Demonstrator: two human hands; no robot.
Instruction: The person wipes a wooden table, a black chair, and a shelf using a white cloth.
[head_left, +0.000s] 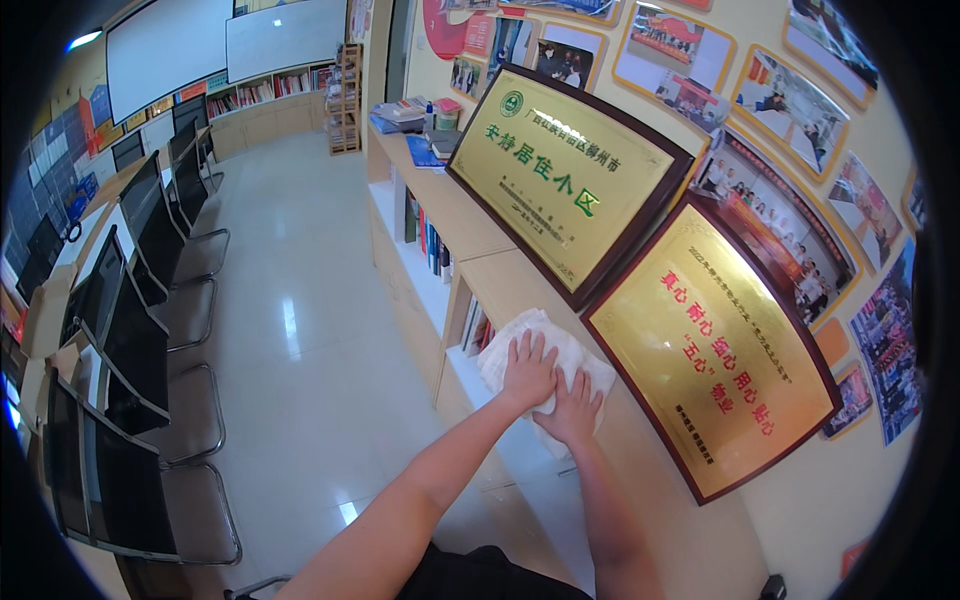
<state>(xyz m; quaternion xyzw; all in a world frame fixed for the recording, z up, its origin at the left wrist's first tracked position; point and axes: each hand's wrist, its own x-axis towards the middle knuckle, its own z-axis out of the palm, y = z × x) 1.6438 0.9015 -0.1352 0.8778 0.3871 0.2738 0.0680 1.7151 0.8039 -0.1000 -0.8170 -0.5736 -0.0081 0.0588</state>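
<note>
Both of my hands rest flat on a folded white cloth (496, 355), which lies over the wooden top of a low bookcase (491, 281). My left hand (531, 373) is on the upper part of the cloth, its fingers spread. Just below and to the right, my right hand (574, 412) presses down with its fingers apart; the two hands touch or nearly touch. Part of the cloth hangs past the bookcase's front edge. Close on the right leans a gold plaque with red lettering (712, 360), in a dark red frame. Beyond it leans a gold plaque with green lettering (555, 187).
Books (431, 244) stand on the open shelves below. At the bookcase's far end lie stacked books (405, 112) and a blue booklet (426, 152). Framed photographs (791, 112) cover the wall. Black mesh chairs (135, 367) line a long table on the left, across the tiled floor (300, 300).
</note>
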